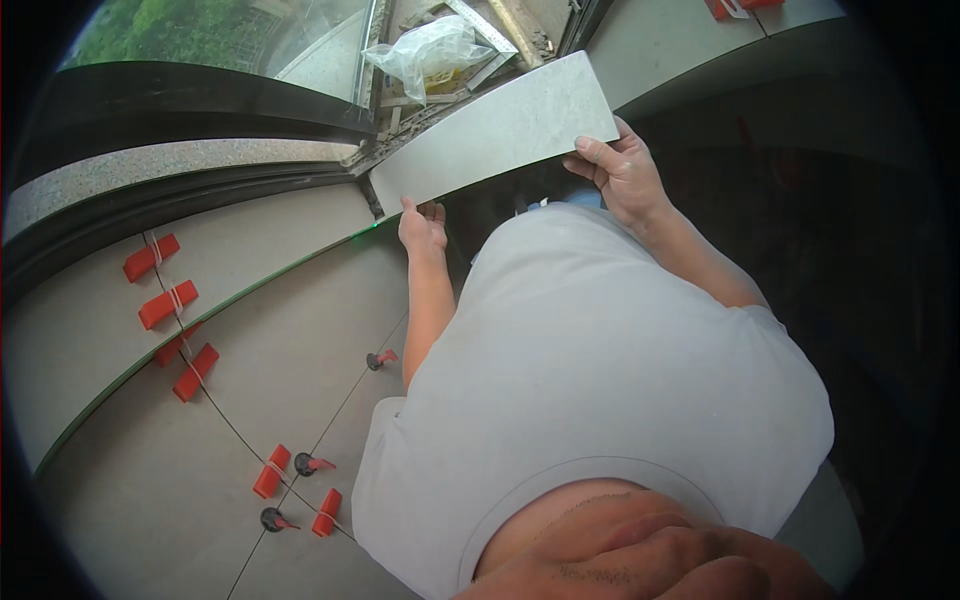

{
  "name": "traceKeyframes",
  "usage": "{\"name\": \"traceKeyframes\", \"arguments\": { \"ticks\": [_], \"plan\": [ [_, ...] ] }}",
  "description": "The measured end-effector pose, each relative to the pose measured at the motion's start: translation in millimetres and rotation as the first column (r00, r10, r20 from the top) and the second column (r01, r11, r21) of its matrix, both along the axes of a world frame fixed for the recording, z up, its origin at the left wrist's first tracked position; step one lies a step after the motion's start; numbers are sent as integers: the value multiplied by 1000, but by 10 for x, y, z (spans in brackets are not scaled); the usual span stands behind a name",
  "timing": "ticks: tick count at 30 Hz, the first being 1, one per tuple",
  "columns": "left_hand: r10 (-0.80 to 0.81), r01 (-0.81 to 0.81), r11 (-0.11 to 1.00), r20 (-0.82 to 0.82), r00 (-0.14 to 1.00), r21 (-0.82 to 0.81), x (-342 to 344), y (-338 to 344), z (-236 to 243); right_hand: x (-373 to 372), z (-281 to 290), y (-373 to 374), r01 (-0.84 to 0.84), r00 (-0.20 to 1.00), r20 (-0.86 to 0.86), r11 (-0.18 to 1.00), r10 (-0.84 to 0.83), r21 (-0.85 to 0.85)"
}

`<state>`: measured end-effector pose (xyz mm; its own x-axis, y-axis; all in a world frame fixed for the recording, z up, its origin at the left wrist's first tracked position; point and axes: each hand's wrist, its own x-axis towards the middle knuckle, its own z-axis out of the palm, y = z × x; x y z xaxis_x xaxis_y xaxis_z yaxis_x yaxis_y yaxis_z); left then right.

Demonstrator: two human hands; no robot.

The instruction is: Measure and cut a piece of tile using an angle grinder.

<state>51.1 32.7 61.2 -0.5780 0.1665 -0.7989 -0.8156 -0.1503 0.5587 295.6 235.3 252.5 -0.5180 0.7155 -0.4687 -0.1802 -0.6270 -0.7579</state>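
A long pale grey tile piece (pixel 490 130) spans the corner of the window ledge, its near edge toward me. My left hand (pixel 424 230) grips that near edge close to the tile's left end, thumb uppermost. At the right end, my right hand (pixel 622 172) pinches the corner, with its thumb on the top face and the fingers partly hidden. The tile's left end lies beside the laid sill tile (pixel 300 218), with a dark gap between them. What lies beneath the tile is hidden.
Behind the tile are a clear plastic bag (pixel 430 55), a metal square (pixel 483 28) and a wooden strip (pixel 516 32) on rough ground. Red wedges (pixel 168 304) straddle a sill joint. Black levelling spacers with red handles (pixel 305 464) stand in wall-tile joints. A dark window frame (pixel 190 105) borders the sill.
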Motion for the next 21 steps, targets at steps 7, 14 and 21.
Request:
{"name": "traceKeyframes", "arguments": {
  "ticks": [7, 14, 21],
  "plan": [
    [32, -36, 959, 21, 999, 281, 252, 219, 440, 465, 508, -326, -27, 983, -162, 949, 82, 313],
    [-136, 67, 902, 132, 982, 426, 847, 381, 422, 1643, 722, -375, 85, 955, -278, 801, 105, 593],
    [-534, 534, 834, -39, 845, 142, 2134, 760, 44, 3249, 303, -366, 454, 880, -411, 680, -240, 576]
  ]
}}
